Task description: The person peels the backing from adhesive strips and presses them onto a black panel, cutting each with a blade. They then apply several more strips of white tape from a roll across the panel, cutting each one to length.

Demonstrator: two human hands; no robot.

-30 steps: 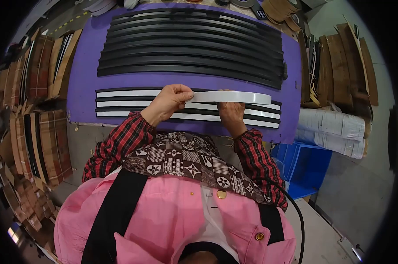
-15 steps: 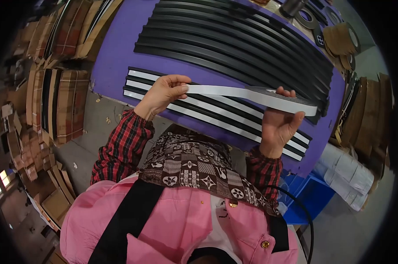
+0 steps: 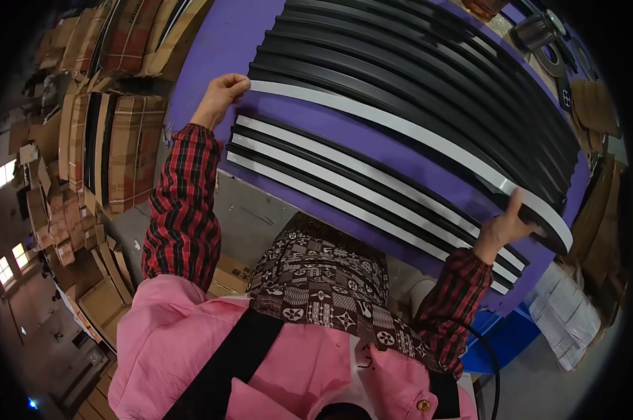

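My left hand [image 3: 222, 93] pinches the free end of a long white tape strip [image 3: 393, 126] at the left edge of the purple table [image 3: 211, 56]. The strip stretches taut across the table to a tape roll [image 3: 551, 227] at the right. My right hand [image 3: 502, 225] holds that roll from below with its thumb up against the tape. The strip runs just above the nearest of several long black curved strips [image 3: 428, 70]. Three black strips with white tape on them [image 3: 344, 185] lie nearer to me.
Stacks of brown cardboard pieces [image 3: 113, 147] stand to the left of the table. White rolls [image 3: 575, 315] and a blue bin [image 3: 498, 343] sit at the lower right. Tape rolls and round parts [image 3: 540, 35] lie at the table's far right corner.
Both hands moved apart, drawing the tape out much longer. My left hand went up to the table's left edge and my right hand carried the roll down to the right end.
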